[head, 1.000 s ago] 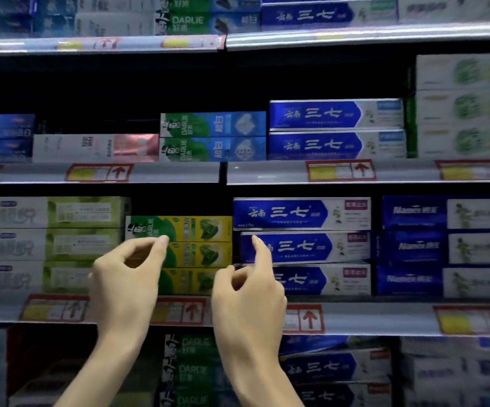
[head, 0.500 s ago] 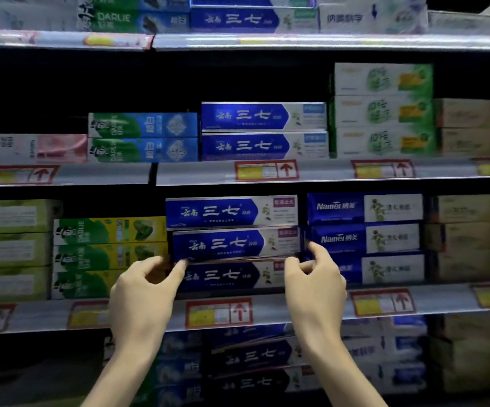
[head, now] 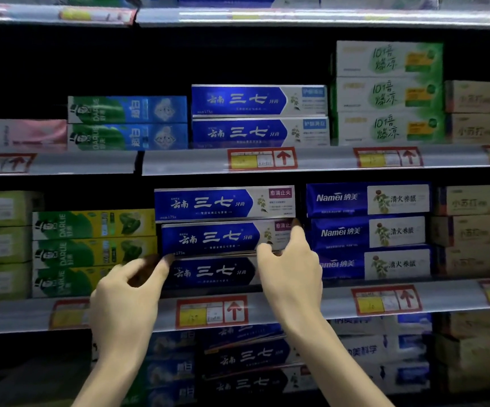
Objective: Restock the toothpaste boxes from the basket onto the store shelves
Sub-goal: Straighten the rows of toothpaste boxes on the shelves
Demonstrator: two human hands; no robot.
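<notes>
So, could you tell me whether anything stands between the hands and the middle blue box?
Nothing visible: the right hand pinches the middle blue box at its right end, the left hand touches its lower left corner. Behind it the shelf is too dark to judge.

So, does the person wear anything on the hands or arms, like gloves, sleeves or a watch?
No. The left hand and right hand are bare, without gloves or rings; the forearms show no sleeve, watch or bracelet.

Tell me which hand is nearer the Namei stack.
Right. The right hand pinches the right end of the middle blue box, beside the Namei stack; the left hand is at its left end, farther away.
</notes>
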